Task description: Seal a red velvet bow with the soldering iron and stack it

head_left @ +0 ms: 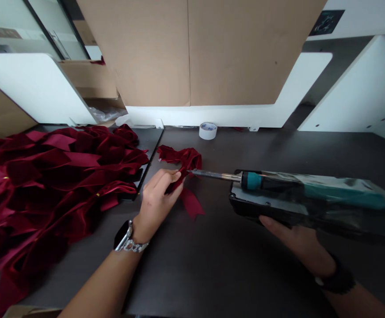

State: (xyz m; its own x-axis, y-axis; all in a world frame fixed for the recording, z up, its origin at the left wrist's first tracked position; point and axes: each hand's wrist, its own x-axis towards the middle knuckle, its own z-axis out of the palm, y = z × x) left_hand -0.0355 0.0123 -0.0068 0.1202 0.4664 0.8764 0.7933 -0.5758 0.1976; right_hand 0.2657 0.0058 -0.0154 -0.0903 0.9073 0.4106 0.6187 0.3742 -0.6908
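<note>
A dark red velvet ribbon bow [192,159] lies at mid-table, pinched between the thumb and fingers of my left hand [162,190]. One ribbon tail hangs toward the front. From the right, the thin metal tip of a soldering iron [255,181] reaches the bow beside my left fingertips; whether it touches the fabric I cannot tell. The iron has a teal and black handle and lies along a black box-like body, apparently wrapped in clear film. My right hand [298,243] grips this body from below, its fingers mostly hidden.
A large heap of dark red ribbon bows [56,176] covers the left of the dark table [212,265]. A white tape roll [207,130] stands at the back. Behind it rise a white divider [228,115] and a big cardboard sheet [192,53]. A white panel [361,92] borders the right.
</note>
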